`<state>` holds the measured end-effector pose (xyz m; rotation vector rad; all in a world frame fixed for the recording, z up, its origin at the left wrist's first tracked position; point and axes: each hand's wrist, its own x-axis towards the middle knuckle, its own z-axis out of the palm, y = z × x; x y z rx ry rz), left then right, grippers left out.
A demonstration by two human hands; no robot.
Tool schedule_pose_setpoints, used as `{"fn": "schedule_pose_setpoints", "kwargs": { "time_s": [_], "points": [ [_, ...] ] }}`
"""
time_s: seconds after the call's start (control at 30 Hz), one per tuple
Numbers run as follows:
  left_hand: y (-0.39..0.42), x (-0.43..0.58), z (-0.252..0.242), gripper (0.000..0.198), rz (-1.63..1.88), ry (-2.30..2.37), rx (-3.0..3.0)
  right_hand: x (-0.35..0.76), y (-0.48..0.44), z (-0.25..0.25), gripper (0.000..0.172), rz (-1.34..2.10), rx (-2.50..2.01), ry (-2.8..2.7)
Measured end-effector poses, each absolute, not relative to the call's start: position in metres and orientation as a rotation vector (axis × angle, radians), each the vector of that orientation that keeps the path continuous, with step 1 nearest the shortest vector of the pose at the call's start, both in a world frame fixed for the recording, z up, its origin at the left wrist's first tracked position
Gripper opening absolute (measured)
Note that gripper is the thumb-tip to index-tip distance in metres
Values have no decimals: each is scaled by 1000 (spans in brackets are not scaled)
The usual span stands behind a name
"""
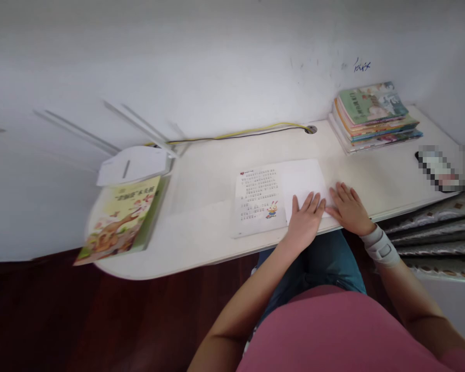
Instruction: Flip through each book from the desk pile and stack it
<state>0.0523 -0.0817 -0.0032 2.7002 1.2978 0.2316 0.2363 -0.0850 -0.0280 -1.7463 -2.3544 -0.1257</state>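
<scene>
An open booklet lies flat on the white desk, its left page printed with text and a small cartoon rabbit, its right page blank. My left hand rests palm down on the lower part of the blank page, fingers spread. Just right of the booklet, my right hand lies flat with fingers apart, the thumb near the page's edge. A pale wrap is around the right wrist. Neither hand holds anything.
Stacked books stand at the back right, with a phone farther right. At the left, illustrated books lie by a white router with antennas. Cables run along the wall to a desk hole. Patterned folded material is at lower right.
</scene>
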Motion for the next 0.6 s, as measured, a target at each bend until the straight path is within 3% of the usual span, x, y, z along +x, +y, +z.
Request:
{"fn": "schedule_pose_setpoints", "kwargs": {
  "time_s": [0.17, 0.3, 0.5, 0.6],
  "points": [
    [-76, 52, 1, 49, 232, 1149, 2648, 238, -84, -28, 64, -97, -1730, -2357],
    [-63, 27, 10, 63, 349, 995, 2570, 241, -84, -30, 61, -94, -1729, -2346],
    [-46, -66, -2, 62, 712, 1829, 2192, 228, -88, -21, 51, -172, -1751, -2245],
    [-52, -96, -16, 64, 753, 1901, 2033, 194, -90, -5, 46, -189, -1614, -2329]
  ]
}}
